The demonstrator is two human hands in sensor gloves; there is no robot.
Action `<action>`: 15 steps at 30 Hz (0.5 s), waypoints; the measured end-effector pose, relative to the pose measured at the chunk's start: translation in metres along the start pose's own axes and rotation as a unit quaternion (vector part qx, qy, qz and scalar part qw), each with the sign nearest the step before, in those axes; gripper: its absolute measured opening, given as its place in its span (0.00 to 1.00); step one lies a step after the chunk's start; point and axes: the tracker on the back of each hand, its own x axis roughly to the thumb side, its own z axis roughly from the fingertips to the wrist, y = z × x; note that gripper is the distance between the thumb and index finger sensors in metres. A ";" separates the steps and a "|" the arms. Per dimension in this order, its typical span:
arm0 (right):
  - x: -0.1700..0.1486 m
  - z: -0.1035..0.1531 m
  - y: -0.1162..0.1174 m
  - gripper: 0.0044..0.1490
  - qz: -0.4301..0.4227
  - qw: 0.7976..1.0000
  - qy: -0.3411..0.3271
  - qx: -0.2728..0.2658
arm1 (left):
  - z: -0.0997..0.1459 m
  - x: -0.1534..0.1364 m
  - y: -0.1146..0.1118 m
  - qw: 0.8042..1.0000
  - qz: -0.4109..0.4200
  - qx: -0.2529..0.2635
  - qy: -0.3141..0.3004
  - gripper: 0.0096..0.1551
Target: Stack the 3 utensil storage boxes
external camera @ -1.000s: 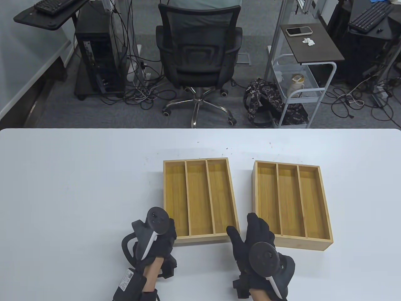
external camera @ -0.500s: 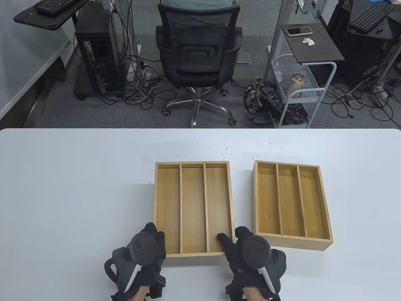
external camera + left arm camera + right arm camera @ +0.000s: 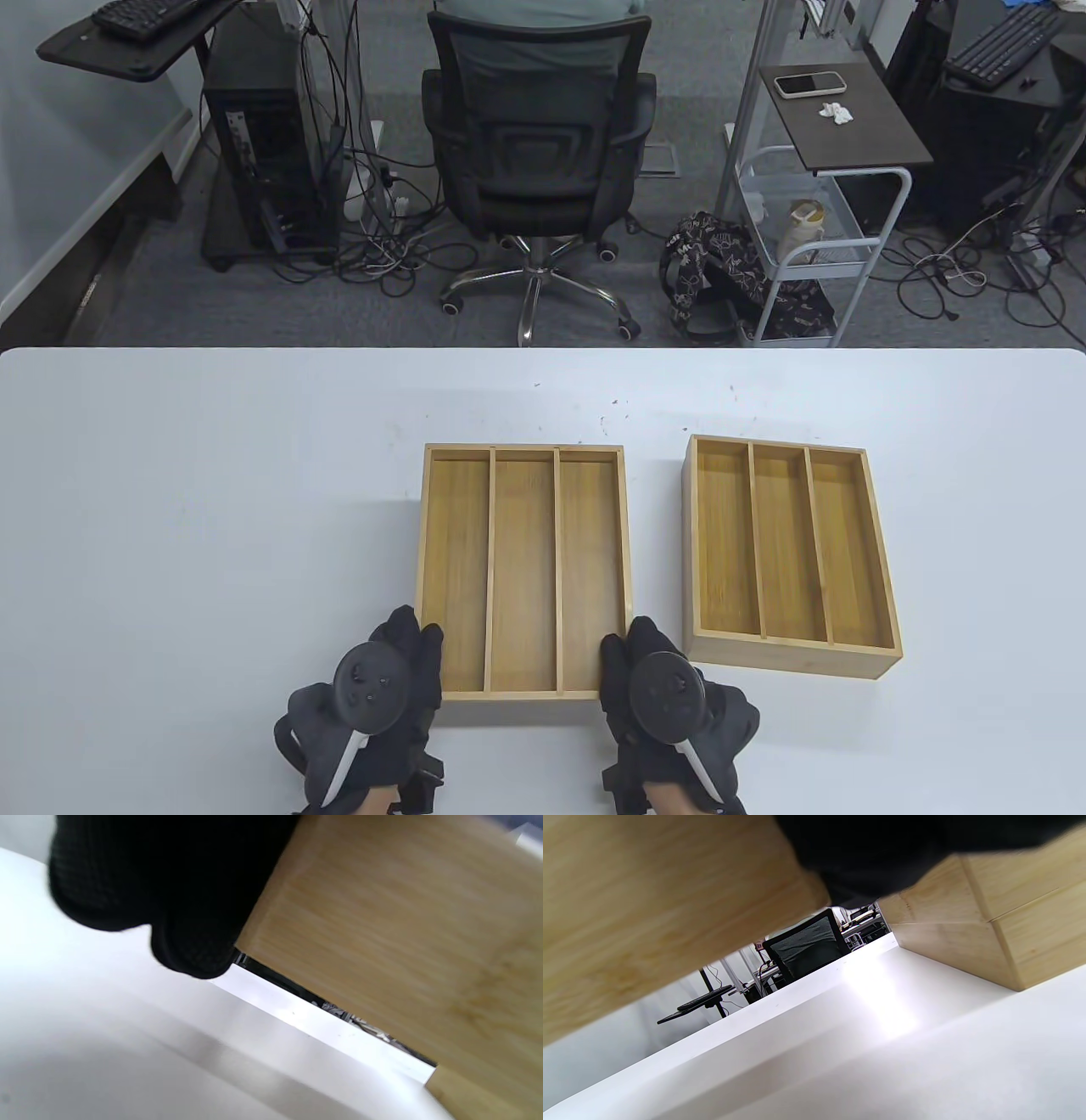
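Note:
A three-slot bamboo utensil box (image 3: 522,577) is held up off the white table (image 3: 212,509) by both hands. My left hand (image 3: 411,645) grips its near left corner and my right hand (image 3: 628,649) grips its near right corner. The left wrist view shows the box (image 3: 403,942) with a gap beneath it, beside my gloved fingers (image 3: 191,942). The right wrist view shows its underside (image 3: 649,912). To its right stands a second bamboo box (image 3: 789,552); the right wrist view shows a seam across its side (image 3: 988,942), so it is two boxes stacked.
Behind the table's far edge stand a black office chair (image 3: 539,144), a white wire cart (image 3: 814,246) with a dark top, and a computer tower (image 3: 263,161) with cables.
Both hands closed on the left box's near corners and lifted it. It moved a little left and toward me. The right stack has not moved.

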 end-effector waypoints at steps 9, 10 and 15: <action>-0.017 -0.006 -0.018 0.27 0.004 0.999 0.033 -0.016 | -0.009 -0.018 -0.004 0.997 -0.003 -0.063 0.044 0.45; -0.021 -0.008 -0.021 0.27 -0.004 0.999 0.039 -0.015 | -0.011 -0.019 -0.006 0.996 -0.009 -0.069 0.049 0.47; -0.042 -0.023 -0.040 0.27 -0.029 0.997 0.075 -0.018 | -0.017 -0.025 -0.011 0.994 -0.033 -0.084 0.062 0.52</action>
